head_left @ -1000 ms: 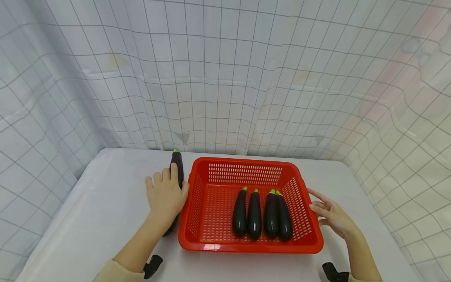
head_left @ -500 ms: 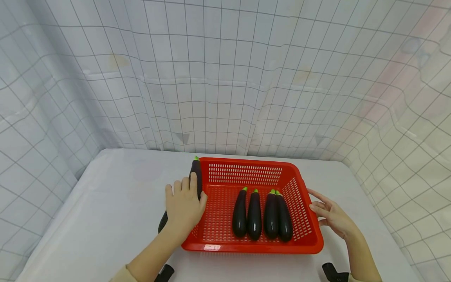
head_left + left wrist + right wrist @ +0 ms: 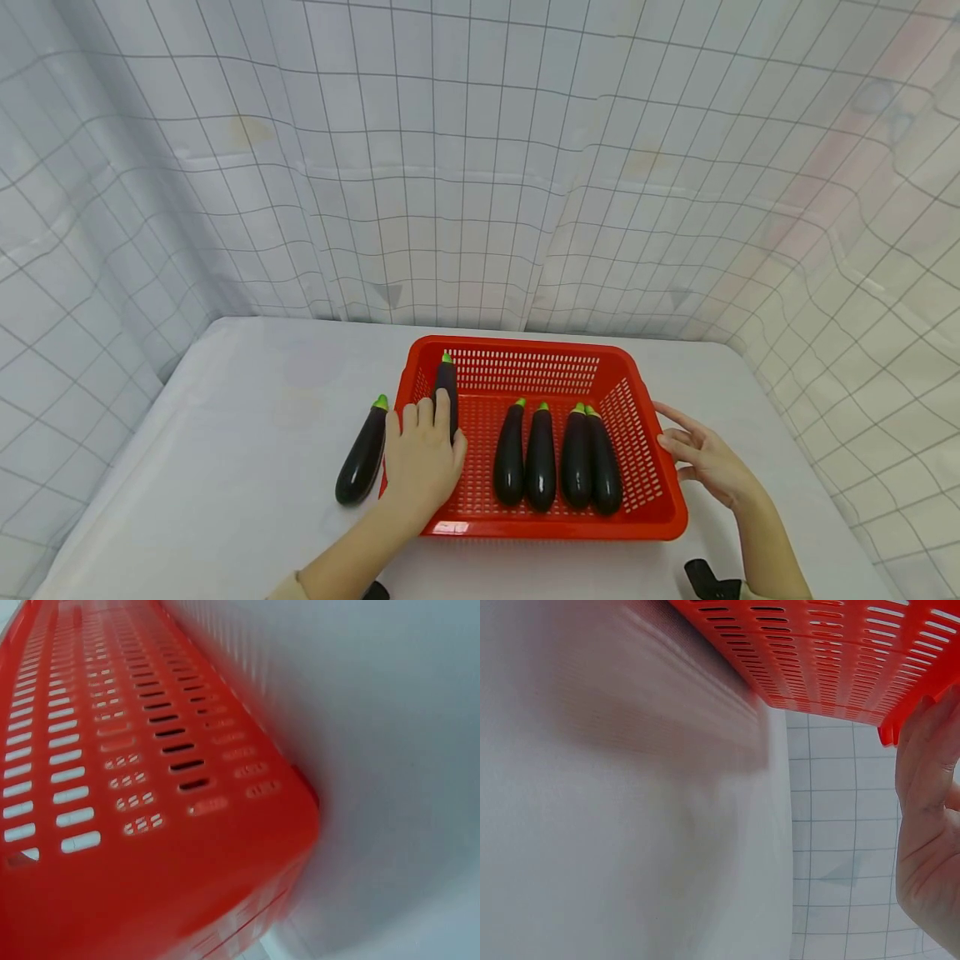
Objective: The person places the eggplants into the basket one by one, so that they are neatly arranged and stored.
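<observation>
My left hand grips a dark purple eggplant over the left part of the red plastic basket; the palm hides its lower half. Inside the basket, several more eggplants lie side by side toward the right, green stems facing away. One eggplant lies on the table just left of the basket. My right hand touches the basket's right rim with extended fingers, as the right wrist view also shows. The left wrist view shows the basket's slotted outer wall, with no hand visible.
A white cloth covers the table. White grid-patterned curtains stand behind it and on both sides. Black wrist mounts sit at the forearms.
My left hand has carried its eggplant rightward from the table beside the basket to over the basket's left part. The eggplant left on the table is now uncovered. My right hand has stayed put.
</observation>
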`<state>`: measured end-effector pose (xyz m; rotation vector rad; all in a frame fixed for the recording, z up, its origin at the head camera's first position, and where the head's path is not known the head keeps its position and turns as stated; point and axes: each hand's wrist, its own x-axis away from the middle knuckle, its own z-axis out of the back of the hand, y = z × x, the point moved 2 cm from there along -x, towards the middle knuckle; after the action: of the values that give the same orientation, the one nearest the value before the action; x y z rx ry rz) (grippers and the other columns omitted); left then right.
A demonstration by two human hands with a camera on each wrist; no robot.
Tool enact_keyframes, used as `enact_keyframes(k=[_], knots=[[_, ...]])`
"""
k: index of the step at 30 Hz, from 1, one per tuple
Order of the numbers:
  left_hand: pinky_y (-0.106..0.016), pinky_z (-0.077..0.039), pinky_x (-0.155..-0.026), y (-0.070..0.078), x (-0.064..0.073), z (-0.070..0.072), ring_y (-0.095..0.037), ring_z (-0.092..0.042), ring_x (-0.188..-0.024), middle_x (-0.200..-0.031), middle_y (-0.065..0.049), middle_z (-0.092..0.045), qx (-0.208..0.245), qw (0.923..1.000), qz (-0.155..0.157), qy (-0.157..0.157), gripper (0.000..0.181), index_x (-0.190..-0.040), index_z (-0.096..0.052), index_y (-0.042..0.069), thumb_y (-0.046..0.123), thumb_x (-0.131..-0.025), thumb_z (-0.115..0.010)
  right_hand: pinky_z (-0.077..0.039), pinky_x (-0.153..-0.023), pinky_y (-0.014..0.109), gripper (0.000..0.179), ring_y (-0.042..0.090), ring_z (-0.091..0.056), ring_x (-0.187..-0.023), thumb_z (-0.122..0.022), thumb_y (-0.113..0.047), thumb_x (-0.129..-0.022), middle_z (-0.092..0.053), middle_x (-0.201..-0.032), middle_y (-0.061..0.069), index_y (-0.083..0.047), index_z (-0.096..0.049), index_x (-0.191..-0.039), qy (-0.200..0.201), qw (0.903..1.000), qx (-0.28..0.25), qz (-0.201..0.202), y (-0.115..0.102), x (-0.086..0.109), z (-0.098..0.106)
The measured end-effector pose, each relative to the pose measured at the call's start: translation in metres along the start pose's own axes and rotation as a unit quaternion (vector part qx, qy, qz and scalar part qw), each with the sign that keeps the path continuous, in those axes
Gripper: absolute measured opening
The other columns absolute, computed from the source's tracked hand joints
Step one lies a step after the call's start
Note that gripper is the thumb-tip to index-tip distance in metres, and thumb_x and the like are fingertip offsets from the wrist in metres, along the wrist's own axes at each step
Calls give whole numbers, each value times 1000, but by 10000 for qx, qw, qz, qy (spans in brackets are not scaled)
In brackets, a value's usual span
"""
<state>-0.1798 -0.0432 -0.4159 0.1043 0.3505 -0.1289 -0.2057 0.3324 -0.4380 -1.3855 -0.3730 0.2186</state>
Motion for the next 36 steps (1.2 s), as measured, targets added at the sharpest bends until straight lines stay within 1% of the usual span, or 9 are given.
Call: enact_keyframes(k=[4,8,13,17,23,29,32,36], knots=[[-50,-32,-92,7,2,-5,-32,-44,-101,-110,-18,-51,-4,9997,-69,-230,61,-130,-43,2,36,-82,-60,-54,-66,40,56,17,-64,-80,-44,-8,-96,-65,-102,0,-4,-16,-145,-11,10000,-13,12,1,0,0],[-49,-32,-93,13,5,-11,-31,-43,-101,-111,-18,-51,9,9989,-237,-406,62,-130,-43,2,37,-82,-60,-54,-65,40,56,17,-64,-81,-43,-7,-96,-65,-102,0,-4,-15,-145,-56,10000,-64,44,2,0,0],[-46,-33,-92,19,7,-17,-30,-43,-99,-106,-17,-50,17,9975,-444,-541,60,-129,-44,2,36,-83,-60,-54,-65,40,56,17,-65,-81,-43,-6,-96,-65,-102,0,-3,-15,-144,-88,9999,-75,70,2,0,0],[-45,-32,-90,22,8,-23,-30,-41,-97,-104,-18,-48,25,9955,-536,-785,59,-130,-43,1,36,-84,-58,-54,-65,39,56,17,-64,-80,-43,-7,-96,-65,-102,0,-3,-15,-145,-72,10000,-35,60,2,0,0],[-45,-31,-92,25,5,-28,-30,-41,-99,-106,-19,-46,-130,9911,-646,-1159,59,-132,-41,1,37,-87,-56,-54,-65,39,56,17,-64,-80,-43,-7,-96,-65,-102,0,-3,-15,-145,-86,9999,-36,71,0,0,-1],[-43,-31,-93,29,2,-35,-29,-40,-102,-107,-18,-46,-462,9845,-773,-1502,59,-134,-37,3,39,-89,-51,-54,-65,40,56,17,-64,-81,-43,-7,-96,-65,-102,0,-3,-15,-145,-84,9999,-44,74,-1,0,-1],[-43,-32,-92,32,0,-39,-29,-40,-102,-108,-18,-46,-616,9816,-832,-1605,60,-134,-37,3,41,-89,-50,-54,-65,40,57,18,-64,-81,-43,-7,-96,-65,-102,-1,-4,-15,-145,-60,10000,-4,44,-1,0,-1],[-43,-32,-90,34,-1,-40,-29,-41,-101,-106,-17,-47,-699,9792,-853,-1701,60,-134,-37,3,42,-90,-49,-53,-66,41,57,18,-64,-81,-43,-7,-96,-65,-102,-1,-3,-14,-145,-50,10000,5,34,-1,0,-1]])
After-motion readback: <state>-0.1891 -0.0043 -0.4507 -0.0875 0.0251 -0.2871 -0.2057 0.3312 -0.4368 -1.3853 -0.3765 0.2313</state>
